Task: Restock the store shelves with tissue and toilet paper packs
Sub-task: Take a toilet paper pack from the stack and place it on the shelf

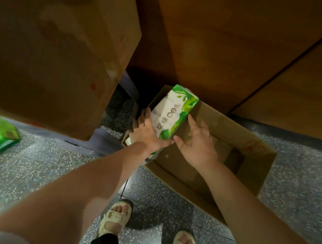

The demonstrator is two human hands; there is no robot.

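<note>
Dim, warm light; blurred, bowed edges throughout.

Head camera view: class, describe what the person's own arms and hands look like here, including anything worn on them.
Both forearms are bare as far as the frame shows. The left hand and right hand wear no gloves, and no rings, watch or bracelet can be seen. A pale strip at the lower left corner may be a sleeve edge, but it is too blurred to tell.

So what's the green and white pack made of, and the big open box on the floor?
The green and white pack looks wrapped in thin, glossy plastic film: light glints off it and the printed leaves look smooth. The stacked white tissue inside seems to show through. The open box looks like plain brown cardboard, matte, with folded flaps and creases. The floor looks like polished speckled stone, perhaps terrazzo.
</note>
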